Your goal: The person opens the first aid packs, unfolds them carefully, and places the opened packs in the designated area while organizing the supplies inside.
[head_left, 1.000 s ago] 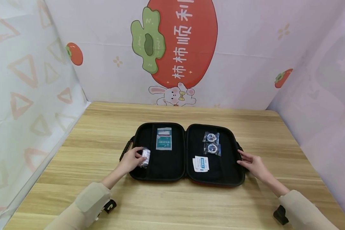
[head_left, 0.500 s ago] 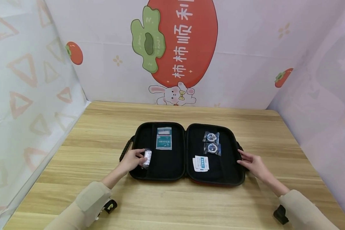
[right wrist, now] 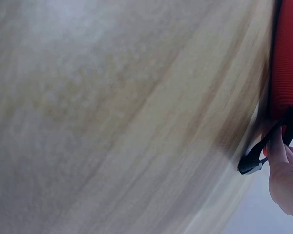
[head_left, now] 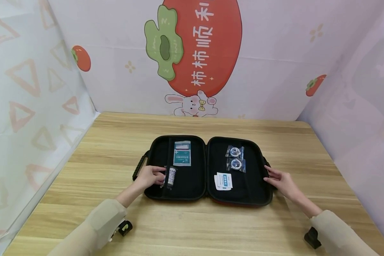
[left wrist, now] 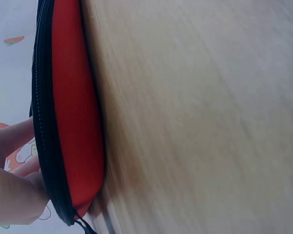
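A black-lined case point(head_left: 192, 192) with a red outside lies unfolded flat on the table. My left hand point(head_left: 150, 177) is over its left half, fingers at the near edge of a small white bandage roll point(head_left: 171, 176) in clear printed wrap. The fingers seem to pinch the wrap's left side; their tips are partly hidden. In the left wrist view, part of the left hand point(left wrist: 14, 190) shows behind the case's zipped rim. My right hand point(head_left: 283, 183) holds the case's right rim between thumb and fingers, by the black handle point(right wrist: 256, 156).
A green-and-white packet point(head_left: 182, 153) lies in the left half. The right half holds two blue-and-clear packets with white rings point(head_left: 236, 164) and some small white-and-blue packets point(head_left: 224, 181). Another handle point(head_left: 140, 167) sticks out left. A printed cloth backdrop point(head_left: 268, 81) stands behind the wooden table point(head_left: 192, 227).
The bandage roll has moved rightward inside the left half of the case, and my left fingers have followed it slightly. The right hand stays on the rim.
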`<state>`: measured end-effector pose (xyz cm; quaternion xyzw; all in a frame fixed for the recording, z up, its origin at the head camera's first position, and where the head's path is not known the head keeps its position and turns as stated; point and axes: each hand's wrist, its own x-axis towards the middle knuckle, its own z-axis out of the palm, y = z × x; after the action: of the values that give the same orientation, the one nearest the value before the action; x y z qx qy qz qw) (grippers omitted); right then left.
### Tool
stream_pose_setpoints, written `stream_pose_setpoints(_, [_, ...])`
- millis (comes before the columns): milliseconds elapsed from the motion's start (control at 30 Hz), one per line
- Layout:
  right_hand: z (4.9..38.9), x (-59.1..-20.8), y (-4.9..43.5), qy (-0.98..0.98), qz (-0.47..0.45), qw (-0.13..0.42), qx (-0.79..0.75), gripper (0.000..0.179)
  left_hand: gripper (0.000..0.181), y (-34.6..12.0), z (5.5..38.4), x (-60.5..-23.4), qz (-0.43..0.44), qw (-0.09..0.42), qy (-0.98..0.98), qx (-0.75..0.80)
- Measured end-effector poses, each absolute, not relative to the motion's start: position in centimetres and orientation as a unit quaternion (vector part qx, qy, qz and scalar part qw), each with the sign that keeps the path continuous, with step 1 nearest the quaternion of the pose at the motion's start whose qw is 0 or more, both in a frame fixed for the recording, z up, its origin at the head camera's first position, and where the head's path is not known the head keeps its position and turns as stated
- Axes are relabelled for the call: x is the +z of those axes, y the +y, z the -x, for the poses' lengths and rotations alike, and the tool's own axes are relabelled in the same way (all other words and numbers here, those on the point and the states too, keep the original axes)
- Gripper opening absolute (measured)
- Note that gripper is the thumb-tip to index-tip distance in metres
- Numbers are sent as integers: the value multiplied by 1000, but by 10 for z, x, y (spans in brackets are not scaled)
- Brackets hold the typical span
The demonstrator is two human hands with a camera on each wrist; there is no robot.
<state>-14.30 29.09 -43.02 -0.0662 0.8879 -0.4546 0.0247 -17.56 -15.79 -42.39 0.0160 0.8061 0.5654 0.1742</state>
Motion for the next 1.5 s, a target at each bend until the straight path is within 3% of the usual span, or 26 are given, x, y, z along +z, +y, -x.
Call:
stream_pose_setpoints(400, [144, -429, 291, 891, 58, 34, -448, 46, 35, -147, 178, -431, 45, 205, 786, 582])
stream_pose_setpoints(1500, [142, -428, 292, 896, 60, 42, -439, 47, 33, -147, 177, -436, 18, 296, 710, 639])
